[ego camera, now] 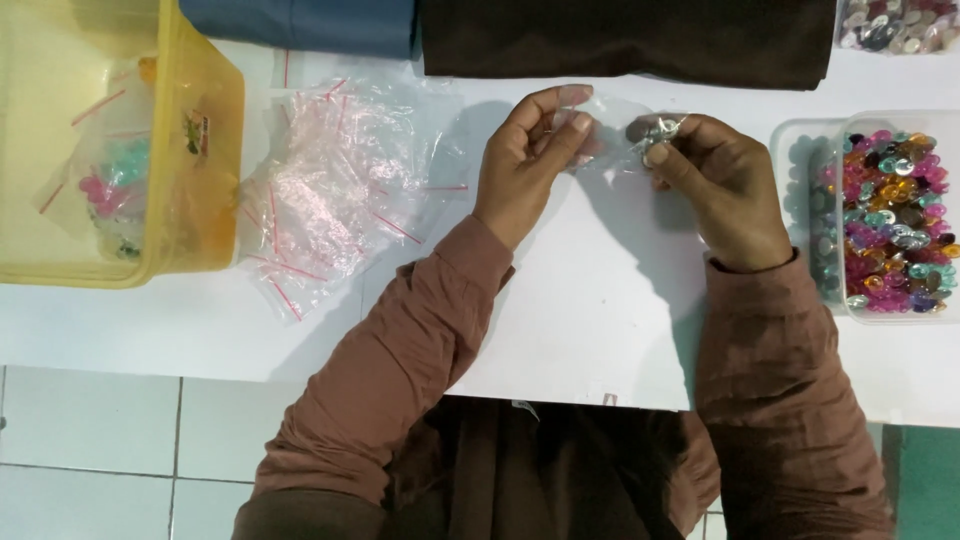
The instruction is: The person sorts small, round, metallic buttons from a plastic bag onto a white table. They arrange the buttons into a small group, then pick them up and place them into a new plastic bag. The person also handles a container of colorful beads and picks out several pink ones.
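Note:
My left hand point(528, 160) pinches one edge of a small clear plastic bag point(618, 125) held just above the white table point(580, 320). The other side of that bag is in my right hand point(722, 185), whose thumb and fingers also clasp a few shiny gems point(655, 128) at the bag's mouth. Both hands sit close together at the table's middle back. I cannot tell whether the gems are inside the bag.
A pile of clear zip bags with red strips point(335, 190) lies left of my hands. A yellow tub point(205, 190) holding filled bags stands at far left. A clear box of coloured gems point(890, 220) stands at right. Dark and blue cloth point(620, 40) lies along the back.

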